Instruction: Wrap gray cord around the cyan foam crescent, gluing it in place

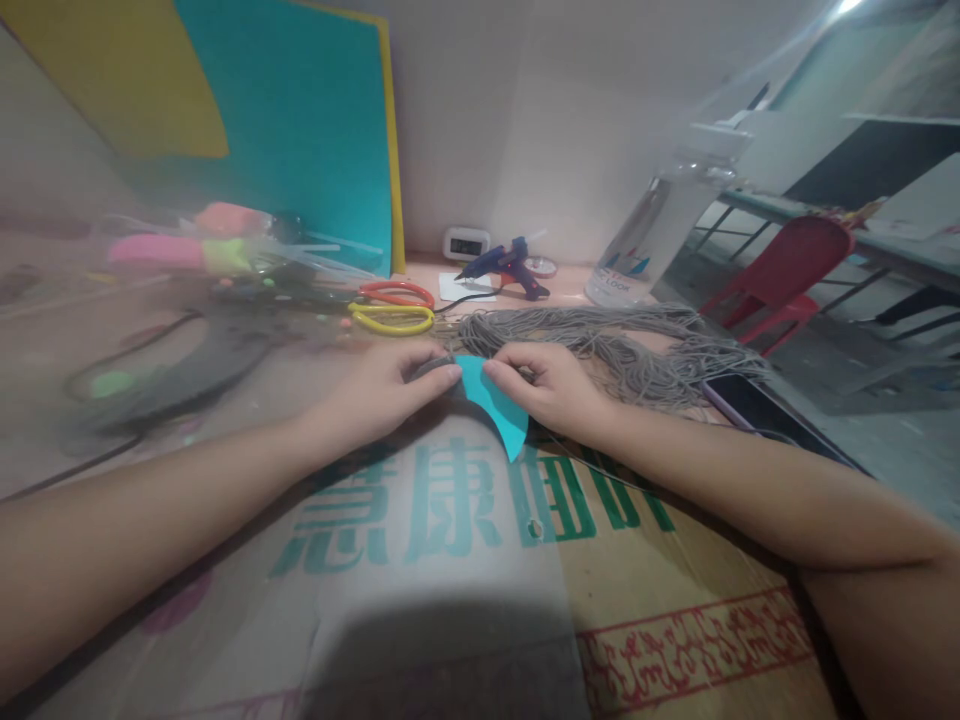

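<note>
My left hand (pixel 386 390) and my right hand (pixel 551 385) meet at the middle of the table, both pinching a small teal paper piece (pixel 495 405) with a curved edge and a pointed tip. The fingers of each hand are pressed together on its upper edge. The piece lies over a flattened cardboard sheet (pixel 465 560) printed with green characters. A grey bundle of cord (pixel 600 345) lies just behind my right hand, and a strand seems to run under my left fingers.
Yellow scissors (pixel 391 320) and orange scissors (pixel 397 293) lie behind my left hand. A blue glue gun (pixel 506 265), a clear plastic bottle (pixel 660 225), a phone (pixel 757 410) at right, teal and yellow sheets (pixel 300 130) against the wall, a red chair (pixel 787 270) beyond.
</note>
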A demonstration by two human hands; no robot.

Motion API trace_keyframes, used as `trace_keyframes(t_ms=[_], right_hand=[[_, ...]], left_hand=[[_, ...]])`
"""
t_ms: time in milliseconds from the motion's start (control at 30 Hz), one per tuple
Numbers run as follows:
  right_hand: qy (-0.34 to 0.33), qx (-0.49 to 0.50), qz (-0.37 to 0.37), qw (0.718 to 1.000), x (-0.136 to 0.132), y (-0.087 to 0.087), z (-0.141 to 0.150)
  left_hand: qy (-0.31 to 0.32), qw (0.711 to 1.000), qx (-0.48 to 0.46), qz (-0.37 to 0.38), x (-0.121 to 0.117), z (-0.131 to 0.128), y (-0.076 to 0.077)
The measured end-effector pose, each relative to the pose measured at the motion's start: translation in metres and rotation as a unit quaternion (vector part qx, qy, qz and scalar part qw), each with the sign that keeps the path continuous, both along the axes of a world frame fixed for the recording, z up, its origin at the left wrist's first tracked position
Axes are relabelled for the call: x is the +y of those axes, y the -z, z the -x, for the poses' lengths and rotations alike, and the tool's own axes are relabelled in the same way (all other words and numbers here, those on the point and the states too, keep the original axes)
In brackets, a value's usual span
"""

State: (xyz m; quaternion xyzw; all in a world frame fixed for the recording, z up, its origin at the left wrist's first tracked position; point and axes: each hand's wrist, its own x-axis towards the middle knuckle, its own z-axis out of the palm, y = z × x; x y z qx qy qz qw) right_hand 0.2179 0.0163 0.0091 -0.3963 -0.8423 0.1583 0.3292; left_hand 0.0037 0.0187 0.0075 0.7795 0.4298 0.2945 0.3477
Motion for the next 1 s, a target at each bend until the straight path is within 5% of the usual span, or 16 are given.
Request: trace_keyframes(t_ms=[1000], right_hand=[[-0.004, -0.015, -0.008, 1.000, -0.0006, 0.0003, 0.0000]], left_hand=[[0.012, 1.000, -0.007, -0.016, 0.0006, 0.0000, 0.0014]])
